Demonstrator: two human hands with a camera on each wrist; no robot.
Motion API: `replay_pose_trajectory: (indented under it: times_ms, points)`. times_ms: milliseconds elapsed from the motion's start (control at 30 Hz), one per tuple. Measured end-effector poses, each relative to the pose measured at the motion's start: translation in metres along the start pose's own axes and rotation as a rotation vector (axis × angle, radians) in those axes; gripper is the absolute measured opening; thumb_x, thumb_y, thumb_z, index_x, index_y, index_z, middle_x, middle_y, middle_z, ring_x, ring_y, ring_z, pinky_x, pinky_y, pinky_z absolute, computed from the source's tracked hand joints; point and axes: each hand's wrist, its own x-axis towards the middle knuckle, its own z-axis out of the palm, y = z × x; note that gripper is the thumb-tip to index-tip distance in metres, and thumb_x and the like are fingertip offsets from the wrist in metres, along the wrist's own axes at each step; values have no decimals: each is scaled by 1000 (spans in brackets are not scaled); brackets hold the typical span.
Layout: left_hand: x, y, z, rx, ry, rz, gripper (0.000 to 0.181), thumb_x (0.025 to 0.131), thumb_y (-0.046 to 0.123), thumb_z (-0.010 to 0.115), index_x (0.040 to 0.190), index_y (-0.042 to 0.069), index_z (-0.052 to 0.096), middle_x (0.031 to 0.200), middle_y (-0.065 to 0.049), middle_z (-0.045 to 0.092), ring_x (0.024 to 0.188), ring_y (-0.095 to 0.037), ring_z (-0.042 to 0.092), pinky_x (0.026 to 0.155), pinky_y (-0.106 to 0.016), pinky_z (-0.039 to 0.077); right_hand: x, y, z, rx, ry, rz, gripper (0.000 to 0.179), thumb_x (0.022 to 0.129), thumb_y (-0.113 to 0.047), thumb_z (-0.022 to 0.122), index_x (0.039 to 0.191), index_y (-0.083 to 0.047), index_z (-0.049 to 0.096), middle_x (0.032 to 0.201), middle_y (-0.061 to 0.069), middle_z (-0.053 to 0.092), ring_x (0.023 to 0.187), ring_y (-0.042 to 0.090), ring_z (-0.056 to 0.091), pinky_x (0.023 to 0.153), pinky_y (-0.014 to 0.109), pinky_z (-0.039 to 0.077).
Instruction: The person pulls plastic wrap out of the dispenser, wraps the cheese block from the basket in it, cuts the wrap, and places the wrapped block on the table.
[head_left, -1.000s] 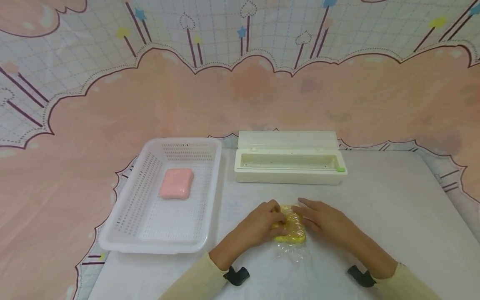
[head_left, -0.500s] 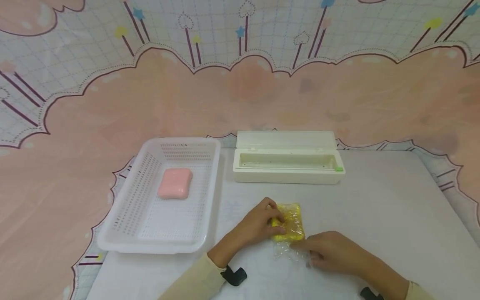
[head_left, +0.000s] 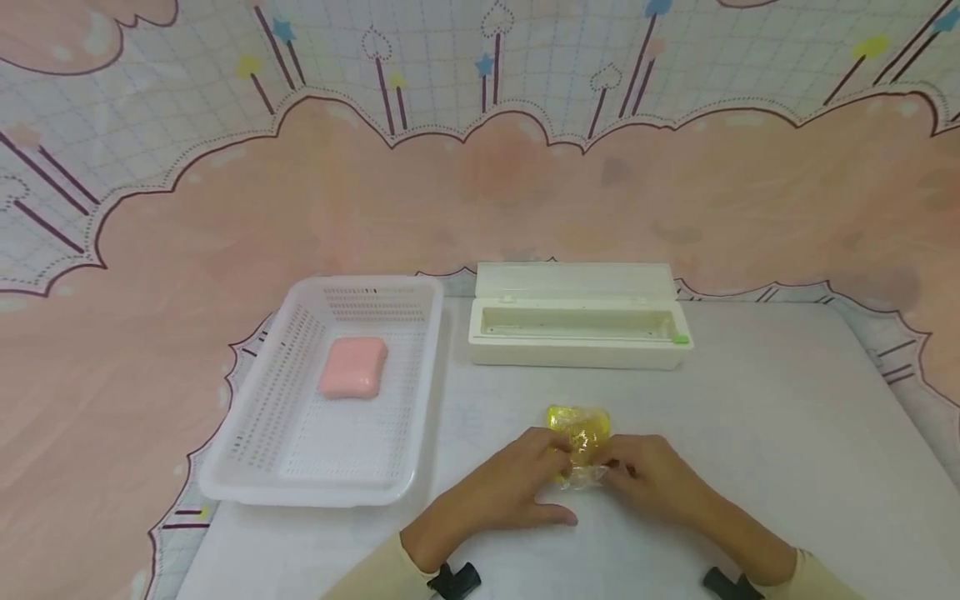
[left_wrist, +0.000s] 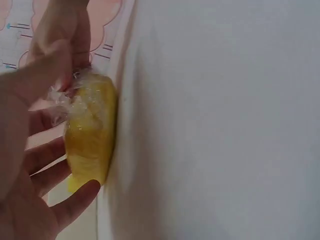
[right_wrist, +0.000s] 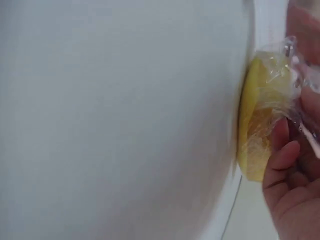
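A yellow soap-like block (head_left: 585, 425) lies on the white table under clear plastic wrap (head_left: 583, 477), which bunches up along its near edge. My left hand (head_left: 510, 483) is at its left side, fingertips touching the block and the wrap, thumb stretched out away from it. In the left wrist view, that hand's fingers (left_wrist: 47, 155) are spread beside the wrapped block (left_wrist: 90, 145). My right hand (head_left: 660, 477) pinches the loose wrap at the near right corner. The right wrist view shows its curled fingers (right_wrist: 285, 155) close against the block (right_wrist: 255, 120), with film between them.
To the left stands a white perforated basket (head_left: 427, 400) with a pink soap-like block (head_left: 353, 367) inside. Behind the hands is a long cream box (head_left: 577, 357), lid raised, with a green slider at its right end. A patterned cloth (head_left: 525, 192) hangs at the back.
The near film edge has been folded up onto the yellow block. My right hand went down to the film, then moved up with it. My left thumb has come off the block.
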Motion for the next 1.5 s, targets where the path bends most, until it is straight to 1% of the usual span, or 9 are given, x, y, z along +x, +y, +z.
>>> replay_pose_trajectory:
  times_ms: [167, 300, 433, 567, 800, 967, 1167, 1300, 1500]
  points:
    - [9, -4, 6, 32, 31, -37, 12, 95, 30, 74, 101, 20, 73, 123, 6, 63, 113, -10, 57, 97, -18, 48, 5, -1, 0, 67, 65, 151, 13, 84, -14, 82, 95, -21, 79, 83, -13, 72, 70, -4, 54, 61, 20, 50]
    - [15, -7, 4, -51, 49, -97, 10, 97, 26, 70, 98, 19, 76, 102, 9, 69, 96, -6, 61, 85, -16, 48, 10, -7, 4, -1, 153, 201, 29, 76, -18, 89, 100, -18, 73, 82, -13, 67, 67, -4, 51, 58, 19, 48]
    - [19, -5, 1, -89, 68, -143, 9, 96, 25, 72, 102, 17, 72, 95, 9, 71, 90, -4, 62, 80, -17, 49, 11, -10, 10, -73, 260, 127, 32, 70, -15, 93, 87, -20, 66, 84, -13, 62, 69, -4, 53, 60, 16, 49]
    - [21, -3, 1, -46, 102, -154, 11, 93, 24, 75, 102, 21, 69, 95, 11, 69, 85, -2, 61, 75, -16, 48, 11, -9, 12, -132, 303, -56, 20, 70, -10, 92, 79, -19, 76, 88, -11, 64, 77, 0, 61, 68, 10, 51]
    - [14, 1, -2, 151, 51, -71, 13, 96, 29, 72, 103, 23, 81, 110, 7, 67, 102, -6, 64, 86, -18, 53, 3, -4, 5, -368, 78, -340, 20, 81, -15, 84, 101, -16, 82, 103, -7, 75, 107, 19, 66, 87, 35, 58]
    - [9, -1, -7, 278, -21, -35, 25, 92, 39, 76, 115, 30, 79, 142, -5, 51, 128, -22, 48, 99, -32, 51, -1, 2, -9, -366, -57, -321, 36, 87, -16, 80, 121, -24, 76, 116, -15, 75, 119, 24, 67, 90, 46, 59]
    - [11, -8, -11, 267, -36, 12, 27, 90, 29, 78, 117, 32, 78, 166, -9, 32, 152, -33, 34, 103, -44, 53, 1, 5, -18, -326, 59, -413, 32, 78, -14, 85, 109, -20, 78, 122, -1, 73, 121, 29, 66, 92, 49, 57]
    - [12, -14, -13, 193, -104, 24, 39, 95, 28, 73, 134, 31, 68, 162, -5, 41, 150, -26, 39, 106, -41, 52, 3, 4, -19, -322, -1, -319, 48, 83, -31, 84, 129, -30, 71, 147, 10, 57, 142, 37, 47, 100, 56, 52]
    - [9, -19, -18, 55, -200, 4, 44, 100, 27, 66, 143, 33, 59, 164, -1, 37, 152, -18, 36, 115, -39, 43, 0, 4, -20, -349, -331, -169, 67, 95, -49, 67, 155, -41, 40, 162, 13, 38, 149, 42, 35, 105, 61, 47]
